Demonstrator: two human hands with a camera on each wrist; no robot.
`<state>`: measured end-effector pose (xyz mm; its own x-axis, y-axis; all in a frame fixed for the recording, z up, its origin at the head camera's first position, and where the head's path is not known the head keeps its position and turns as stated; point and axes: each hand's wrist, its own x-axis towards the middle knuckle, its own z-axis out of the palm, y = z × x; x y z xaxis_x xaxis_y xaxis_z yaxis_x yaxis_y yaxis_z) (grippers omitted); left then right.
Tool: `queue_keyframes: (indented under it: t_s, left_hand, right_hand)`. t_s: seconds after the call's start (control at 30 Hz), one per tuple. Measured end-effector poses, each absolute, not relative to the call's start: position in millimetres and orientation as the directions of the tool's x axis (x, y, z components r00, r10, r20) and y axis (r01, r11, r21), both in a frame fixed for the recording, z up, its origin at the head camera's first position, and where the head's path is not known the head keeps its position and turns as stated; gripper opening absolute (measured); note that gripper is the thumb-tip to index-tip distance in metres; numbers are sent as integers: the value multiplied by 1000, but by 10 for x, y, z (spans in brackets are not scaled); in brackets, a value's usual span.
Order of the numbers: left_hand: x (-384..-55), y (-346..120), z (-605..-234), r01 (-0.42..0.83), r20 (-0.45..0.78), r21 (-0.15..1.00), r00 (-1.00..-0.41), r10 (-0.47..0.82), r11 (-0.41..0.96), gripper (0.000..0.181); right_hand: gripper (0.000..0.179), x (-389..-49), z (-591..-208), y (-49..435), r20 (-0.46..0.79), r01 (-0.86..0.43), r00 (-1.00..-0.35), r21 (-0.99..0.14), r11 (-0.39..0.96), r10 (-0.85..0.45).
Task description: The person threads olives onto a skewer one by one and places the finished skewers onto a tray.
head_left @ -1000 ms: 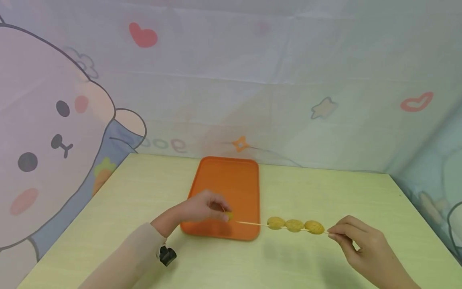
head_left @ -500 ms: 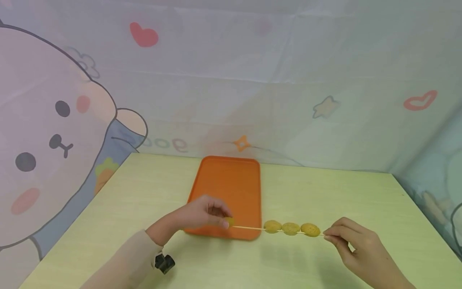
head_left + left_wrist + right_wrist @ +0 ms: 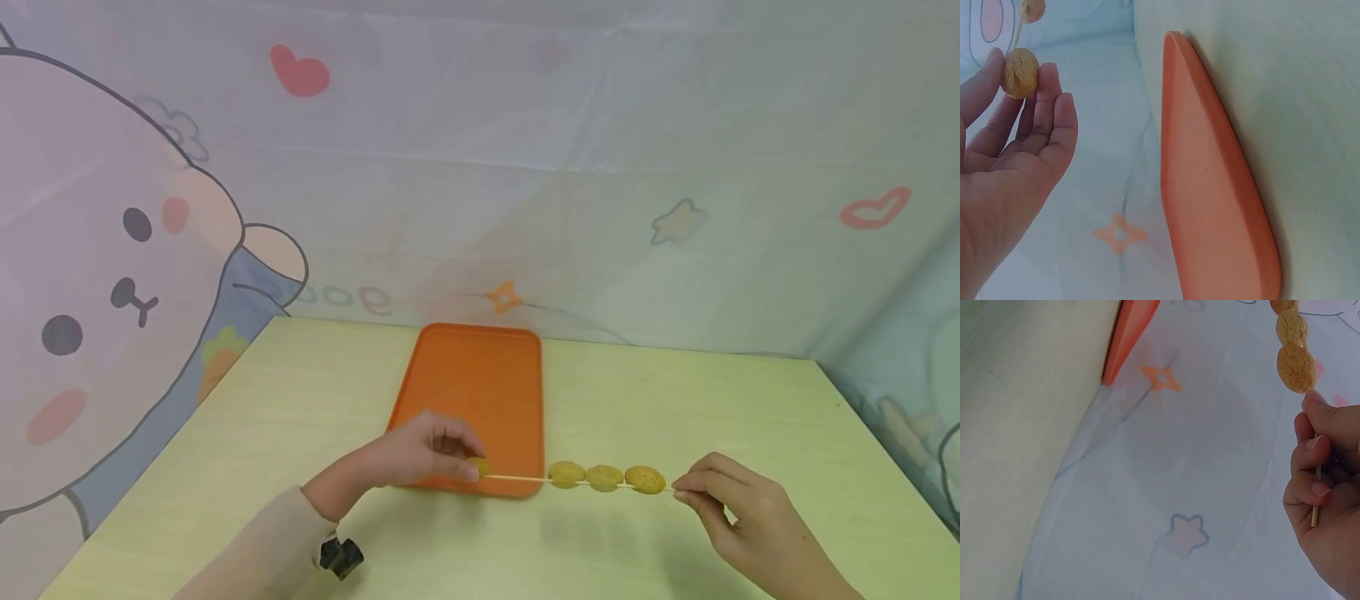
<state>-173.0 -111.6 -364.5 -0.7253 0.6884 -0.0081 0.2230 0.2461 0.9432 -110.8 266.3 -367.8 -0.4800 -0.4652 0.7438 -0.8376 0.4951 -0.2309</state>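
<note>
A thin wooden skewer (image 3: 517, 478) is held level above the table, with three golden-brown fried balls (image 3: 604, 477) threaded along it. My right hand (image 3: 738, 504) pinches its right end; in the right wrist view the fingers (image 3: 1310, 487) curl round the stick just behind the nearest ball (image 3: 1296, 367). Between thumb and fingertips, my left hand (image 3: 420, 450) pinches another golden-brown ball (image 3: 1020, 73) at the skewer's left tip. The tip meets this ball; how deep it sits inside cannot be seen. A gap of bare stick separates it from the three.
An orange tray (image 3: 480, 375) lies on the pale yellow-green table (image 3: 645, 400), partly under my left hand. Behind the table hangs a printed cloth (image 3: 480, 167) with a cartoon bear. A small black device (image 3: 341, 557) sits at my left wrist.
A second ago the skewer's tip was apart from the ball in my left hand; now they meet. Both hands have lowered slightly, and the right hand has shifted a little left.
</note>
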Motion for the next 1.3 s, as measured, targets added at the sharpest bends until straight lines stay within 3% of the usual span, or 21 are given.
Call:
queue_keyframes:
  t_s: [1.0, 1.3]
  left_hand:
    - [-1673, -1009, -3642, 188, -77, 934, -723, 686, 303, 24]
    - [-1672, -982, -3658, 174, -84, 937, -731, 678, 303, 24]
  right_hand:
    - [34, -1121, -3708, 2598, 744, -842, -466, -206, 499, -479]
    - [38, -1110, -3685, 2578, 717, -820, -500, -212, 532, -486]
